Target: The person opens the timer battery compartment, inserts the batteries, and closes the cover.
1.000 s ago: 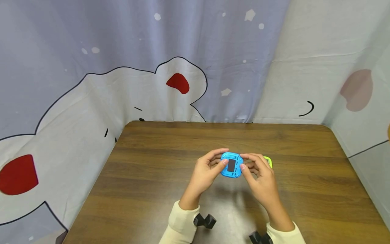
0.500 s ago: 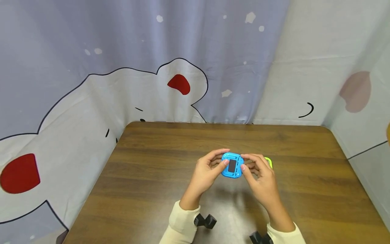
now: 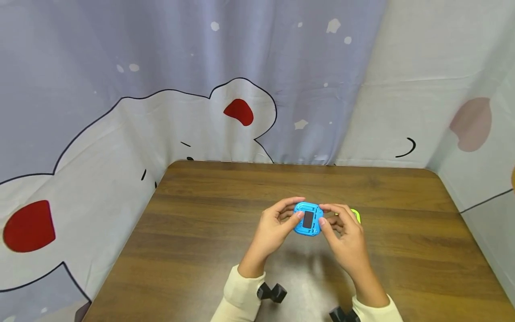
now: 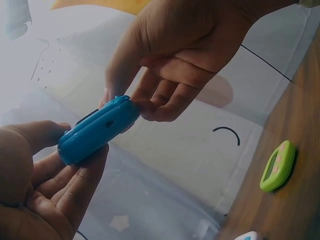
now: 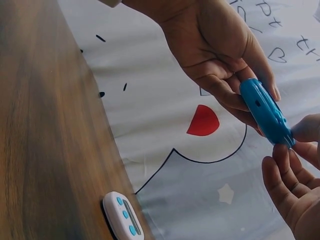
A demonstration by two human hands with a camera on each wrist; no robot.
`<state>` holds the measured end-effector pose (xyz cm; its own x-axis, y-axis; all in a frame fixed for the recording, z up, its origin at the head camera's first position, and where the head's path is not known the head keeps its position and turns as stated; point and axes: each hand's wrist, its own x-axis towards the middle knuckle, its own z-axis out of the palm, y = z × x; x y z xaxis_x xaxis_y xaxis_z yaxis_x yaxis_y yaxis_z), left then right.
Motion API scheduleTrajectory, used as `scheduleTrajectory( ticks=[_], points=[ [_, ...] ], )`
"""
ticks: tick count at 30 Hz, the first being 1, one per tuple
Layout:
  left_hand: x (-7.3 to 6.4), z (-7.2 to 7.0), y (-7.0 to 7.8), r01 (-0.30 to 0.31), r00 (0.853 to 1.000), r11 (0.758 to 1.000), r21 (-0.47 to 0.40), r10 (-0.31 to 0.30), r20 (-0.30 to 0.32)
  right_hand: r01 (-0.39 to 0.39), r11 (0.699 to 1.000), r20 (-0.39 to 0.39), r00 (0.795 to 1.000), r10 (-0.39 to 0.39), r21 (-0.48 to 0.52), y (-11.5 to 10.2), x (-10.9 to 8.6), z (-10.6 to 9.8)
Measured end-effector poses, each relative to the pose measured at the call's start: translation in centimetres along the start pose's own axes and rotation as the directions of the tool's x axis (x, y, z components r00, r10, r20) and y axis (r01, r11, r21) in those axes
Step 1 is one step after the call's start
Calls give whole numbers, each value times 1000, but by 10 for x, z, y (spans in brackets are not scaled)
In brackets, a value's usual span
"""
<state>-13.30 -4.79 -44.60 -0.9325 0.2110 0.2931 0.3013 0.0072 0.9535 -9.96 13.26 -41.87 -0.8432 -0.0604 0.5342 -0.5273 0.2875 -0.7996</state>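
Observation:
Both hands hold a blue digital timer up over the table, its face with a dark rectangle turned towards the head camera. My left hand grips its left edge, thumb on the near face and fingers behind. At the right edge, my right hand pinches it between thumb and index finger, near the corner. The left wrist view shows the blue rim side-on, with a small dark slot in it. Behind the right hand lies a green timer, mostly hidden in the head view.
A white timer with blue buttons lies on the wooden table; the hands hide it in the head view. Patterned curtains hang right behind the table's far edge and along its sides.
Hands and blue timer keep the same hold throughout. The whole head view has shifted slightly, so everything sits a little lower and farther right.

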Motion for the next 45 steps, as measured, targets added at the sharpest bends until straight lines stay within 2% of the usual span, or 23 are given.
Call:
scheduleTrajectory(
  ticks=[2, 6, 9, 16, 21, 28, 33, 36, 39, 42, 45],
  points=[
    [0, 0, 0, -5, 1000, 1000, -4, 5, 0, -22, 1000, -8, 1000, 22, 1, -1, 0, 0],
    [0, 2, 0, -11, 1000, 1000, -16, 11, -4, -114, 993, -41, 993, 114, 20, -2, 0, 1],
    [0, 3, 0, -16, 1000, 1000, -20, 16, -4, -133, 991, -51, 990, 133, 0, 2, -1, 1],
    [0, 3, 0, -10, 1000, 1000, -21, 10, -6, -77, 988, -29, 997, 74, -133, 31, -7, 2],
    [0, 3, 1, -9, 1000, 1000, -20, 9, -5, -45, 989, -8, 999, 44, -138, 34, -8, 1],
    [0, 3, 2, -6, 1000, 1000, -12, 6, -9, 10, 974, 14, 1000, -7, -225, 36, -7, 1],
    [-1, 3, 2, -3, 1000, 1000, -3, 3, 1, 34, 970, 30, 999, -27, -240, 39, -8, 1],
    [-1, 3, 2, -4, 1000, 1000, -2, 4, 7, 52, 974, 57, 998, -40, -222, 40, -8, 0],
    [0, 1, 2, -13, 1000, 1000, -4, 13, 1, 55, 986, 101, 994, -39, -158, 41, -8, -2],
    [0, -1, 3, -23, 1000, 1000, -11, 23, -7, 37, 997, 140, 990, -28, -67, 42, -7, -3],
    [0, -2, 5, -16, 1000, 1000, -21, 16, -7, -24, 997, 159, 987, 12, 70, 42, -6, -4]
  ],
)
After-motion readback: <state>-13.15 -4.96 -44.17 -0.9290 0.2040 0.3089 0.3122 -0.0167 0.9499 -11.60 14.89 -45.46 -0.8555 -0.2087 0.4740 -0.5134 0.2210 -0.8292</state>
